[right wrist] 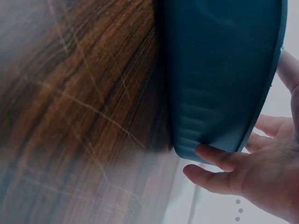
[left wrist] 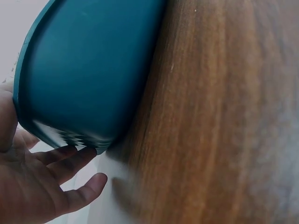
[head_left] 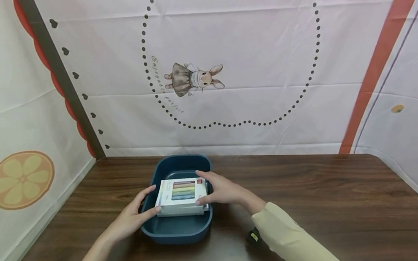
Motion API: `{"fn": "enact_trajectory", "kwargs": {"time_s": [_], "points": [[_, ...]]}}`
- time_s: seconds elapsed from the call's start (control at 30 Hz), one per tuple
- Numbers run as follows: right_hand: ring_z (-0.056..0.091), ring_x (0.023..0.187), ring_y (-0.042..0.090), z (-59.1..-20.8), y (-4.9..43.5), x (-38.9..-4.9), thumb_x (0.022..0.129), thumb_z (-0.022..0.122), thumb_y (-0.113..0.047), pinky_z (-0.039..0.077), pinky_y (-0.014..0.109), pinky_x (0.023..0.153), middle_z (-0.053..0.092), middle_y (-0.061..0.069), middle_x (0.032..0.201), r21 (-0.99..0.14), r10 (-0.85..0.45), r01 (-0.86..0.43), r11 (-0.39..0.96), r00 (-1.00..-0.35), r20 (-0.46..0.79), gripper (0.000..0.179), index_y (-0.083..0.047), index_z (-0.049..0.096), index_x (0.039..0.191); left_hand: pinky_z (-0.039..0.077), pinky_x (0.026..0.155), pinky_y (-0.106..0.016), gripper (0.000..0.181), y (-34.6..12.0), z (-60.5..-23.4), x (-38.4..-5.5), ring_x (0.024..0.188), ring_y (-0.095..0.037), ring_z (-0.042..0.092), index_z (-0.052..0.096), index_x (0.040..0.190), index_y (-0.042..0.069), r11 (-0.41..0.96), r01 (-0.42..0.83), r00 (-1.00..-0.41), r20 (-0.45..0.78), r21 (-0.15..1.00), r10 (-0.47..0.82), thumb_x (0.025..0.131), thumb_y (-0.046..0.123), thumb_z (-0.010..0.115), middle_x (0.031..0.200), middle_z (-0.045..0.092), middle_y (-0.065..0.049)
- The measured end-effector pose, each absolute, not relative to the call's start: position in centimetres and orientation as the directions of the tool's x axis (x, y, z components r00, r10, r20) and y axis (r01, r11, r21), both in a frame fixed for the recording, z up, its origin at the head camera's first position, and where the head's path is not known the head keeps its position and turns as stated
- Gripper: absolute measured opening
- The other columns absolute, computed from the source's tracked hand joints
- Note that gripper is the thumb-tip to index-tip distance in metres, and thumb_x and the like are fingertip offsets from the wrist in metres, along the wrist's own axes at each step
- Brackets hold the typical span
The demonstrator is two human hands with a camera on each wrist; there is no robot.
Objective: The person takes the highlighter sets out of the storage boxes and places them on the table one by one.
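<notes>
A white box (head_left: 183,191) with a window of coloured strips, pens or markers by their look, lies on top of another pale box (head_left: 183,210) inside a blue plastic bin (head_left: 178,234). My right hand (head_left: 224,189) reaches over the bin's right rim, thumb and index finger spanning the upper box's right end. Its lower fingers (right wrist: 210,181) lie along the outer wall in the right wrist view. At the opposite end, the thumb of my left hand (head_left: 131,216) touches the near corner. In the left wrist view, its loosely spread fingers (left wrist: 70,165) lie by the bin's outside.
The bin stands on a dark brown wooden table (head_left: 316,208). Printed white cloth (head_left: 258,57) hangs behind it, with another cloth side (head_left: 15,104) on the left. Black wrist cameras (head_left: 254,236) sit by both sleeves.
</notes>
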State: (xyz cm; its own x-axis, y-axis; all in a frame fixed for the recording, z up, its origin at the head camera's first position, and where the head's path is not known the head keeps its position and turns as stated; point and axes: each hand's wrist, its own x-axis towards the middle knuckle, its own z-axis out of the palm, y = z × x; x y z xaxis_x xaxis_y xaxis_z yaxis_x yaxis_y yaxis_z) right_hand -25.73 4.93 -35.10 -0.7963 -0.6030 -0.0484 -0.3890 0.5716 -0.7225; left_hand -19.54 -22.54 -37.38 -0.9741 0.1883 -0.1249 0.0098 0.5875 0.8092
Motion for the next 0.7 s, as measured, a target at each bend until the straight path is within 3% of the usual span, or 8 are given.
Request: {"fn": "enact_trajectory", "kwargs": {"time_s": [0.7], "points": [[0.044,0.115,0.023,-35.3,3.8,-25.6,0.067,0.08,-0.024,0.036,0.045,0.1,0.039,0.011,0.138,-0.673,-0.567,-0.414,0.612,-0.824,-0.009,0.092,-0.015,0.028,0.142,0.015,0.098,-0.07,0.076,-22.3,-37.5,-19.2,0.134,-0.048,0.011,0.016,0.145,0.023,0.556,-0.026,-0.981,-0.129,0.831,0.146,0.085,0.043,0.058,0.15,0.008,-0.022]]}}
